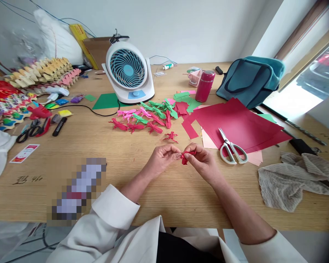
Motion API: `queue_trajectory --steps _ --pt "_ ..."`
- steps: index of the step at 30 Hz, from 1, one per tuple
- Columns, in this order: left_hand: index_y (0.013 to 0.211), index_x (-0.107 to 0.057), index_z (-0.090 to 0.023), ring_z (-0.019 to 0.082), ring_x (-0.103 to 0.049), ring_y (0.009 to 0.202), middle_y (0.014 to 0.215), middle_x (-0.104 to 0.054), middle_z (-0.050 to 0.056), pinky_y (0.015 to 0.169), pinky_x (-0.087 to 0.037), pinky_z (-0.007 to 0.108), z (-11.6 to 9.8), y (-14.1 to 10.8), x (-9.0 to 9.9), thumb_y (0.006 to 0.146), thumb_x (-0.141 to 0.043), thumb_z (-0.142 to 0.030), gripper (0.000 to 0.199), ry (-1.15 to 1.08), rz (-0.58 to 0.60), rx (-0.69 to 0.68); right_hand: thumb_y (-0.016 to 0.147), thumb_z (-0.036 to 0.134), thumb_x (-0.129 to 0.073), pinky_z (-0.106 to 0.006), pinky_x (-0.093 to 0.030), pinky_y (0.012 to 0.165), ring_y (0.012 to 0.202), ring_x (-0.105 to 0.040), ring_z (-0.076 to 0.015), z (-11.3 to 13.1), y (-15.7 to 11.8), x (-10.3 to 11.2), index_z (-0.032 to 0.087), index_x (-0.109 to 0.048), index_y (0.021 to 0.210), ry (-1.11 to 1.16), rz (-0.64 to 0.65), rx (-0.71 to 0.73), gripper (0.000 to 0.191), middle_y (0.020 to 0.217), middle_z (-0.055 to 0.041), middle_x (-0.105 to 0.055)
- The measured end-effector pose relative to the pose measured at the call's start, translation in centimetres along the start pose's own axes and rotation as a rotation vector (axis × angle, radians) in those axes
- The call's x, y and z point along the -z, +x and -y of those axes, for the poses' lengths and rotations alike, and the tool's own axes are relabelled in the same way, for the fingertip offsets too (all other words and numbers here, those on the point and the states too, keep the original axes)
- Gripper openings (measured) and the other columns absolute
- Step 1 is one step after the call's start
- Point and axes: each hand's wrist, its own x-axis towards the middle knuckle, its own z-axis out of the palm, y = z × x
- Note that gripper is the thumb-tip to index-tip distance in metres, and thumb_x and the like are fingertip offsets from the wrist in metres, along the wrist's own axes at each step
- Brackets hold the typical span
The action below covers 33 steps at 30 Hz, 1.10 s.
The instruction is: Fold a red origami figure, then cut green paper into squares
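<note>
Between my two hands, above the near middle of the table, is a small folded red paper figure (184, 160). My right hand (203, 162) pinches it between thumb and fingers. The fingertips of my left hand (164, 157) are pinched at its left edge. Just beyond my hands lies another red origami figure (171, 137) with thin legs. Farther back is a cluster of folded paper figures in red, pink and green (148, 117). White-handled scissors (231, 148) rest partly on large red paper sheets (241, 124) to the right.
A white fan (128, 71) stands at the back, its black cord running left. Behind the sheets are a red thermos (205, 86) and a teal bag (250, 82). A crumpled cloth (287, 182) lies right; black-handled scissors (30, 130) and a pixelated object (78, 186) lie left.
</note>
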Motion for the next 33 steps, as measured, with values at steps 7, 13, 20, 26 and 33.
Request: queue_trajectory --steps 7,13,20,26,33 --pt "0.073 -0.067 -0.015 0.011 -0.056 0.067 0.067 -0.062 0.0 0.069 -0.046 0.026 -0.13 -0.01 0.09 0.075 -0.077 -0.04 0.027 -0.092 0.003 0.054 0.086 0.036 -0.069 -0.029 -0.048 0.067 0.07 -0.057 -0.0134 0.05 -0.1 -0.1 0.021 -0.064 0.086 -0.017 0.003 0.007 0.016 0.077 -0.0004 -0.061" --pt "0.073 -0.069 -0.014 0.012 -0.058 0.067 0.068 -0.063 0.001 0.07 -0.048 0.027 0.03 0.03 0.2 0.071 -0.081 -0.04 0.028 -0.147 0.03 0.111 0.083 0.041 -0.072 -0.029 -0.049 0.065 0.068 -0.056 -0.0133 -0.04 -0.15 -0.18 0.021 -0.063 0.083 -0.034 -0.025 -0.018 0.021 0.076 -0.0006 -0.061" --pt "0.078 -0.07 -0.014 0.012 -0.06 0.069 0.071 -0.066 0.001 0.073 -0.049 0.027 0.58 0.02 0.43 0.069 -0.083 -0.039 0.03 -0.247 0.045 0.168 0.083 0.036 -0.074 -0.027 -0.047 0.061 0.063 -0.056 -0.0114 0.1 -0.2 -0.46 0.021 -0.062 0.082 0.026 -0.035 -0.037 0.019 0.071 0.0015 -0.061" --pt "0.078 -0.072 -0.013 0.012 -0.061 0.069 0.072 -0.067 0.002 0.074 -0.051 0.028 0.55 0.0 0.48 0.07 -0.083 -0.036 0.027 -0.252 0.039 0.171 0.083 0.039 -0.073 -0.027 -0.047 0.061 0.063 -0.057 -0.0119 -0.08 -0.24 -0.53 0.021 -0.061 0.081 -0.002 -0.051 -0.038 0.022 0.071 0.0012 -0.06" --pt "0.08 -0.073 -0.013 0.013 -0.063 0.072 0.075 -0.069 0.003 0.075 -0.054 0.028 0.67 -0.03 0.32 0.069 -0.083 -0.037 0.028 -0.206 -0.014 0.166 0.087 0.038 -0.068 -0.028 -0.048 0.061 0.061 -0.057 -0.0126 0.34 -0.61 -0.85 0.021 -0.057 0.082 -0.171 -0.103 0.018 0.021 0.069 0.0009 -0.06"
